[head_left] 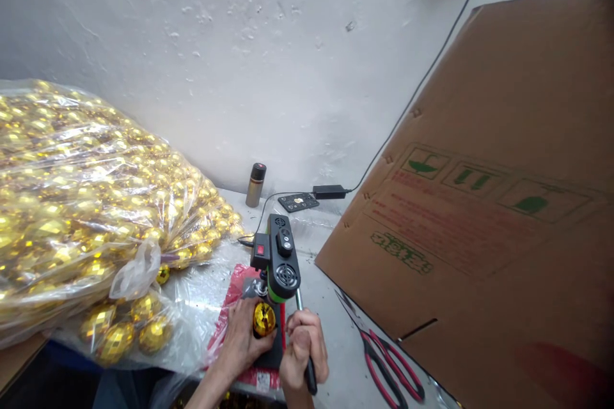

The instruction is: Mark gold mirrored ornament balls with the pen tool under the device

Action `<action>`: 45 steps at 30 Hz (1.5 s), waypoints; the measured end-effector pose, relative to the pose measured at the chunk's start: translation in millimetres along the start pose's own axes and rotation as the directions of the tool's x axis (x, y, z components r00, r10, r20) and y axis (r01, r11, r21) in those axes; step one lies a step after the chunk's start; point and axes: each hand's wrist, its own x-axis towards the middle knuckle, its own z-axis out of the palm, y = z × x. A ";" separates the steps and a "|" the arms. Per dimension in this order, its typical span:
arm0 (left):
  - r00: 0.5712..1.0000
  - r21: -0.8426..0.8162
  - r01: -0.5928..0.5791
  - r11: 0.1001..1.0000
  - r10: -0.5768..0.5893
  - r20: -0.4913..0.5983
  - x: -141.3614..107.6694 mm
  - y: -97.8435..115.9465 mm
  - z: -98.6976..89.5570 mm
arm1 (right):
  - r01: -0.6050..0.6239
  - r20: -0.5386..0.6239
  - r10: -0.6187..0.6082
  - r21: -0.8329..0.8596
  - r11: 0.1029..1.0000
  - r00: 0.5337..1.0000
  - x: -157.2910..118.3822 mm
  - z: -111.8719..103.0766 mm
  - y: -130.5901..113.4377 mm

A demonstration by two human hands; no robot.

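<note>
A gold mirrored ball (263,319) is held in my left hand (242,335), fingers curled around it, just below the head of a small black and green drill press (283,255). My right hand (304,348) is closed around the black-gripped metal lever (311,376) at the press's right side. Under the press lies a red plastic sheet (220,326). The contact between the ball and the press head is too small to make out.
A big clear bag of gold balls (86,204) fills the left, with loose balls (118,342) in front. Red-black scissors (391,364) lie beside a large cardboard box (489,204) at right. Behind stand a bottle (256,185), a phone-like slab (298,202) and a power adapter (329,192).
</note>
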 end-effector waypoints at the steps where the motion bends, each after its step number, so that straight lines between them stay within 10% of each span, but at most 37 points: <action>1: 1.000 0.000 0.000 1.000 0.000 0.001 0.3 -0.3 0.4 | 0.003 -0.006 -0.003 0.003 1.000 1.000 0.5 0.8 -0.1; 21: 0.998 0.038 -0.053 0.998 0.053 -0.017 3.5 -0.5 2.7 | -0.163 0.088 0.167 -0.050 0.985 0.982 53.6 1.6 -37.9; 33: 0.998 0.062 -0.059 0.996 0.061 -0.032 1.7 -2.4 3.9 | 0.029 0.060 -0.024 -0.087 0.996 0.998 7.2 -3.9 -2.5; 45: 0.998 0.052 -0.052 0.997 0.054 -0.030 2.8 -1.0 3.6 | 0.012 0.149 0.000 -0.075 0.997 0.989 24.7 -8.4 -12.3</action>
